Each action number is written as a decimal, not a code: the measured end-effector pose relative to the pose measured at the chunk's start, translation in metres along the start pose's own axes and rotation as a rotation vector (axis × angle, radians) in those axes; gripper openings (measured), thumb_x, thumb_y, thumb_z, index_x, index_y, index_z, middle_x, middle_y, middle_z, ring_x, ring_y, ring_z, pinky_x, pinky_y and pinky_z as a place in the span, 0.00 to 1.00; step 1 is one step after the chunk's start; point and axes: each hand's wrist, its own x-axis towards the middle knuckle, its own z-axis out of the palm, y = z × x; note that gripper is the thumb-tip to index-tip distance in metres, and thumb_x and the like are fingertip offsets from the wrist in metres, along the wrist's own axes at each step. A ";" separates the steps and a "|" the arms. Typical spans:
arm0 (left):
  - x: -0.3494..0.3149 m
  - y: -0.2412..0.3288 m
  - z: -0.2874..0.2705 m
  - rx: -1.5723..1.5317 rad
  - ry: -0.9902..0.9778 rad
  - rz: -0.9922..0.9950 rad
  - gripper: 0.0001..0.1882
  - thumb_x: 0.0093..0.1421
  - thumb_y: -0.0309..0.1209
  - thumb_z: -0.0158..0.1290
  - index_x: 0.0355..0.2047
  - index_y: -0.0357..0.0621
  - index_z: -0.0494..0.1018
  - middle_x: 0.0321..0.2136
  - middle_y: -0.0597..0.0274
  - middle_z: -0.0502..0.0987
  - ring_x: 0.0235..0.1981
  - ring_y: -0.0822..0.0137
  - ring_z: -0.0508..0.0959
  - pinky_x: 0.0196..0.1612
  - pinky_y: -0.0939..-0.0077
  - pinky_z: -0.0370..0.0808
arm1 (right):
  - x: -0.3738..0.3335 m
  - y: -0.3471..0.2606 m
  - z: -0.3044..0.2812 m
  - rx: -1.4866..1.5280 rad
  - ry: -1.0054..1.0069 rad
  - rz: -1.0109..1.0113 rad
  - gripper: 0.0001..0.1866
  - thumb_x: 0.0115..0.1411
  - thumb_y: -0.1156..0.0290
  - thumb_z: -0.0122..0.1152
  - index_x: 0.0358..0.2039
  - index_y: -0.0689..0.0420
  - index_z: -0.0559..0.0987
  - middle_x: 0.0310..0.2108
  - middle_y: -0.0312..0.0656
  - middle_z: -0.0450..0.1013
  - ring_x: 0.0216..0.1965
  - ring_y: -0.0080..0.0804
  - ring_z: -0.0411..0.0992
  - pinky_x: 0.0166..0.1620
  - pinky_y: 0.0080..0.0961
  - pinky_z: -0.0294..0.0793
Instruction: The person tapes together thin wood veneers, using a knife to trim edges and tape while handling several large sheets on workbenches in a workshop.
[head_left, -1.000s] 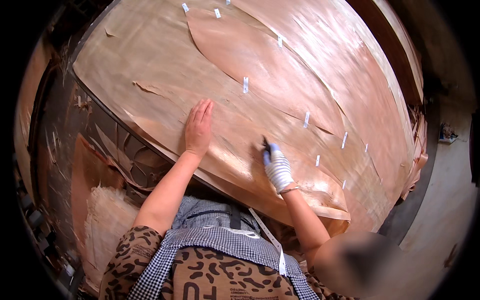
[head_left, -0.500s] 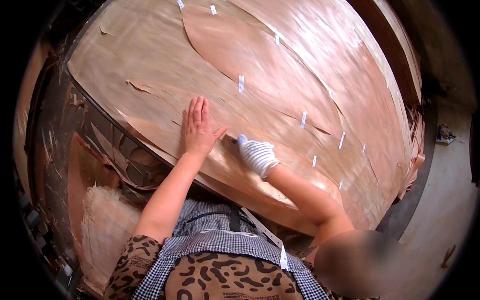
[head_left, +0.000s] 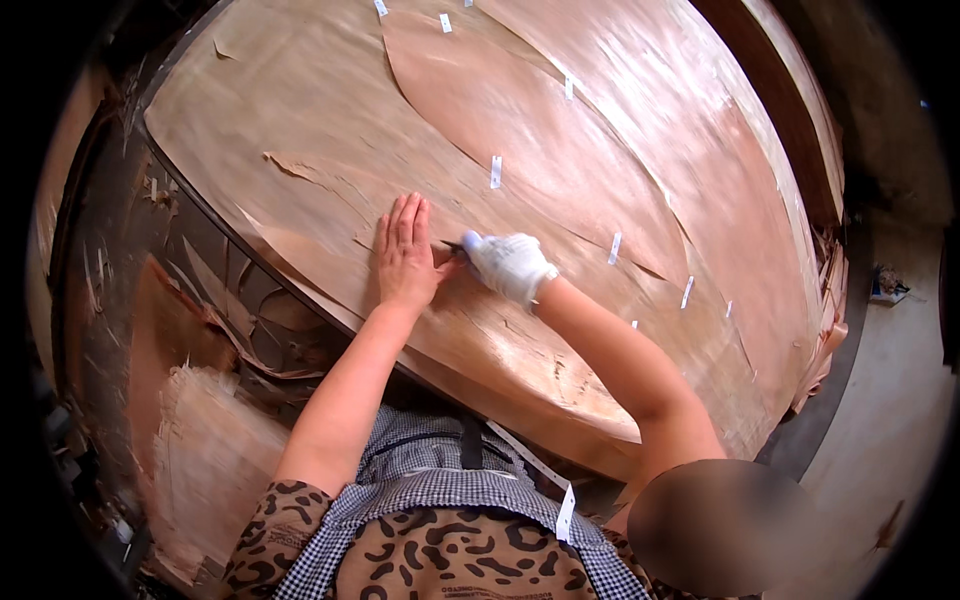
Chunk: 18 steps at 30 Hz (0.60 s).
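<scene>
Thin wood veneer sheets cover a large stack in front of me, with several small white tape strips across their seams. My left hand lies flat on the veneer, fingers stretched away from me and thumb out to the right. Just right of that thumb, my right hand, in a white striped glove, is closed on a small knife. Only its dark pointed tip shows, toward the left hand and close to the veneer; the glove hides the rest. Around both hands the veneer is wrinkled, with a torn flap beyond.
A dark rim edges the stack on the left. Beyond it lie veneer scraps and splinters. Ragged veneer edges hang at the right, beside a grey floor. A white strip hangs at my checked apron.
My right hand has moved away from me with the knife, closer to the left thumb. The left hand stays flat on the veneer. The whole view has shifted slightly.
</scene>
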 end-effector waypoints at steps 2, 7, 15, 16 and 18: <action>-0.001 0.000 -0.001 0.058 -0.011 0.002 0.48 0.38 0.45 0.61 0.55 0.40 0.48 0.55 0.60 0.51 0.58 0.61 0.50 0.59 0.61 0.47 | 0.008 -0.001 -0.005 -0.044 -0.070 0.047 0.07 0.53 0.68 0.46 0.30 0.58 0.65 0.21 0.48 0.71 0.22 0.46 0.72 0.20 0.40 0.67; -0.003 -0.005 0.007 0.031 0.070 0.013 0.50 0.37 0.51 0.59 0.55 0.41 0.48 0.55 0.60 0.51 0.58 0.62 0.49 0.59 0.61 0.47 | -0.064 0.010 0.021 -0.107 -0.123 0.411 0.08 0.56 0.71 0.39 0.35 0.55 0.66 0.25 0.43 0.74 0.25 0.41 0.74 0.19 0.41 0.68; -0.003 0.004 0.003 0.078 0.098 0.040 0.43 0.40 0.48 0.58 0.53 0.44 0.53 0.53 0.60 0.54 0.57 0.61 0.53 0.58 0.64 0.49 | -0.164 0.002 0.060 0.011 0.038 0.632 0.06 0.53 0.68 0.45 0.28 0.56 0.66 0.21 0.49 0.71 0.22 0.44 0.71 0.22 0.39 0.69; -0.002 0.007 0.002 0.065 0.095 0.107 0.37 0.42 0.45 0.57 0.50 0.45 0.57 0.51 0.61 0.57 0.54 0.60 0.55 0.56 0.64 0.52 | -0.169 0.006 0.057 0.002 0.088 0.604 0.05 0.53 0.68 0.46 0.27 0.56 0.66 0.22 0.48 0.71 0.22 0.44 0.71 0.22 0.38 0.69; -0.005 0.014 0.000 0.043 0.073 0.233 0.26 0.45 0.38 0.55 0.45 0.47 0.63 0.46 0.61 0.63 0.49 0.60 0.61 0.52 0.63 0.58 | -0.183 0.025 0.055 -0.022 0.384 0.604 0.06 0.53 0.68 0.48 0.28 0.56 0.67 0.24 0.48 0.70 0.23 0.45 0.70 0.24 0.38 0.69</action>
